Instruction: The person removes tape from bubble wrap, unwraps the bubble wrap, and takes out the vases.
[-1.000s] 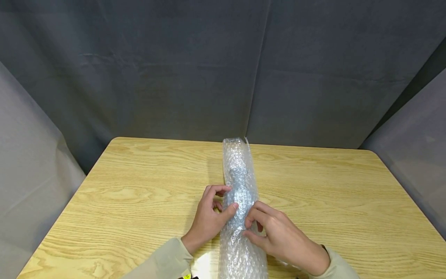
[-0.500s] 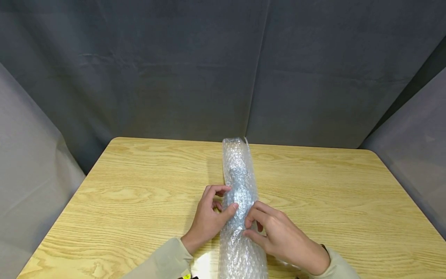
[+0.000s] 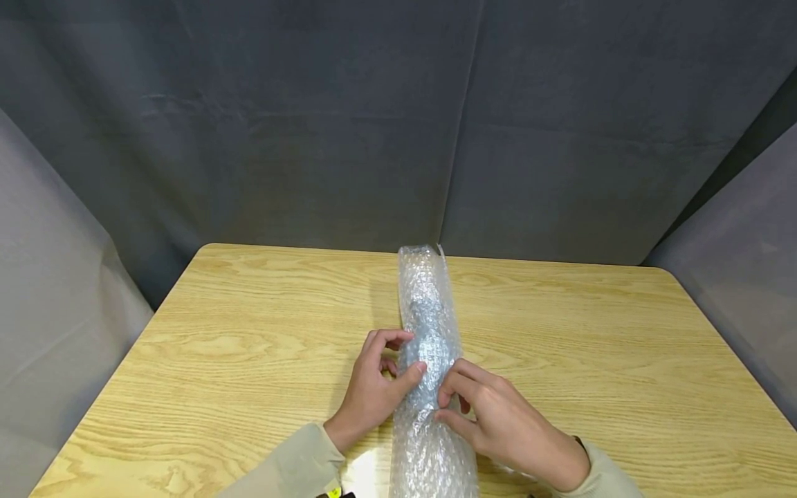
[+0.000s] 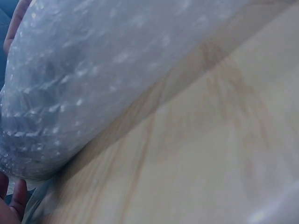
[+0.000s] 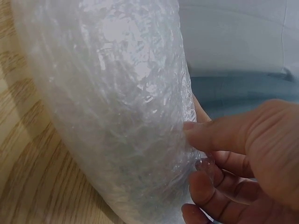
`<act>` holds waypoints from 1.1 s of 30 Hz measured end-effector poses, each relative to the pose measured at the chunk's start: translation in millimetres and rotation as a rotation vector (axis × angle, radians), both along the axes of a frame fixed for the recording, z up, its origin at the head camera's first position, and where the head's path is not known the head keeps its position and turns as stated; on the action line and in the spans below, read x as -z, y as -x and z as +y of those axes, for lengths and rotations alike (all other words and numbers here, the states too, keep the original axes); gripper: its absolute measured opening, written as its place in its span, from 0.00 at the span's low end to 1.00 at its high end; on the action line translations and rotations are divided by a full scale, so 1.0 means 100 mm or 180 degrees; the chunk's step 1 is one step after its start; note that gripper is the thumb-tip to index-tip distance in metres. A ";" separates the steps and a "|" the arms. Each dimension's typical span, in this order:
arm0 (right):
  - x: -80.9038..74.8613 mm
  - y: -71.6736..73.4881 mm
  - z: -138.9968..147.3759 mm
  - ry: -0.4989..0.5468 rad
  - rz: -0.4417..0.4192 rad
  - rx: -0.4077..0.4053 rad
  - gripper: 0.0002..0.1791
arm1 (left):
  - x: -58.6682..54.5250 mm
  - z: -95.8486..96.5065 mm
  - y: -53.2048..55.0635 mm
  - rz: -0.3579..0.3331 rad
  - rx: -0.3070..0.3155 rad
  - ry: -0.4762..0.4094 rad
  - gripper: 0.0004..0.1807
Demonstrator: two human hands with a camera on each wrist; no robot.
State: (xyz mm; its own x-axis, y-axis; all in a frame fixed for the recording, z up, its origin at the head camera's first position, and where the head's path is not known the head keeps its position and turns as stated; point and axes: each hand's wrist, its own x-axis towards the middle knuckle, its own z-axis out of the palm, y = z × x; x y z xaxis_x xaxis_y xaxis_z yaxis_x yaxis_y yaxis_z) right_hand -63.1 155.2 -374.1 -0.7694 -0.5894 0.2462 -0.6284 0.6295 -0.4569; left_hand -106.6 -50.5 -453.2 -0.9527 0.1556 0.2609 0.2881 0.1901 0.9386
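Note:
A long bundle of clear bubble wrap (image 3: 429, 443) lies lengthwise on the table. Through its layers shows something blue-grey, too veiled to name. My left hand (image 3: 373, 394) holds the bundle's left side, thumb on top and fingers bent along the edge. On the right side, my right hand (image 3: 492, 418) pinches the wrap's loose edge between thumb and fingers. The right wrist view shows the thumb (image 5: 210, 135) on the film, with a bit of plastic between it and the curled fingers. In the left wrist view, the wrap (image 4: 93, 70) bulges above the wood, with fingertips at the left border.
The wood-grain table (image 3: 249, 311) spreads to both sides of the bundle. A dark grey curtain (image 3: 311, 124) hangs behind its far edge, and lighter cloth panels (image 3: 50, 311) flank it. A small yellow and black item (image 3: 334, 493) shows at the bottom edge.

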 end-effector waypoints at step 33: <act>0.01 0.01 0.00 0.0044 0.0016 -0.0087 0.13 | -0.02 0.00 -0.01 -0.0057 0.0039 -0.0004 0.23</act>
State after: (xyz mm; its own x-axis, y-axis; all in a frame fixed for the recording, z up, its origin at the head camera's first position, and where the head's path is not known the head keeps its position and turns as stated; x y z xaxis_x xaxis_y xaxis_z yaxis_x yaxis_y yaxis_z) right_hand -64.1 155.4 -375.5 -0.7517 -0.6067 0.2584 -0.6477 0.6057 -0.4622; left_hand -105.9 -51.0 -451.6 -0.9552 0.1671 0.2442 0.2737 0.1853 0.9438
